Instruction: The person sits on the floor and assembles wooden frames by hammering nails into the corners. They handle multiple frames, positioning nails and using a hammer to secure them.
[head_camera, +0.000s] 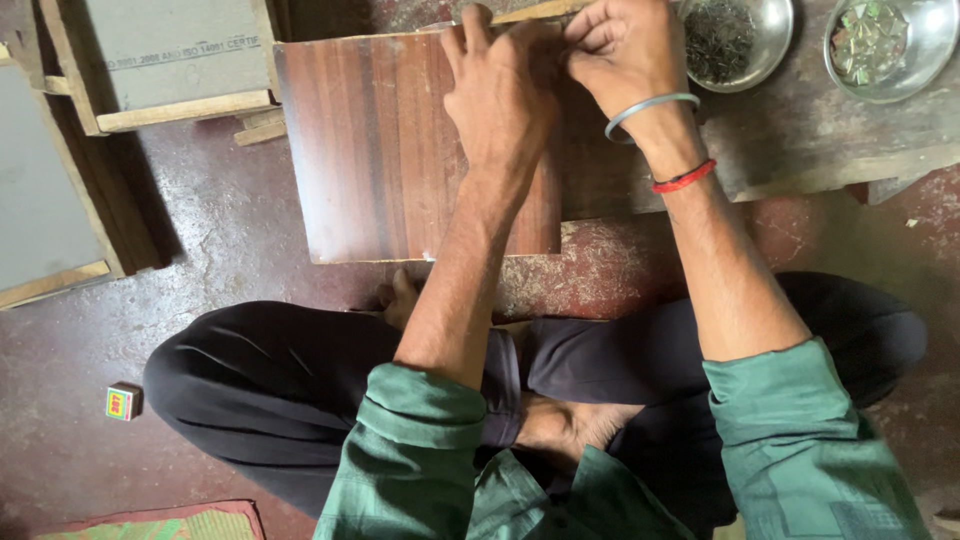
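I sit cross-legged on the floor with a reddish-brown wooden board (385, 150) in front of me. My left hand (500, 90) rests on the board's far right part, fingers pressed together near its top edge. My right hand (625, 50), with a metal bangle and a red thread at the wrist, pinches something small right beside the left fingertips; what it pinches is hidden. A thin pale wooden stick (535, 12) lies at the top edge behind both hands.
Two steel bowls sit at the top right: one with dark bits (735, 40), one with shiny greenish pieces (880, 45), on a worn wooden plank (800, 140). Framed grey boards (170, 60) lean at the left. A small box (123, 401) lies on the floor.
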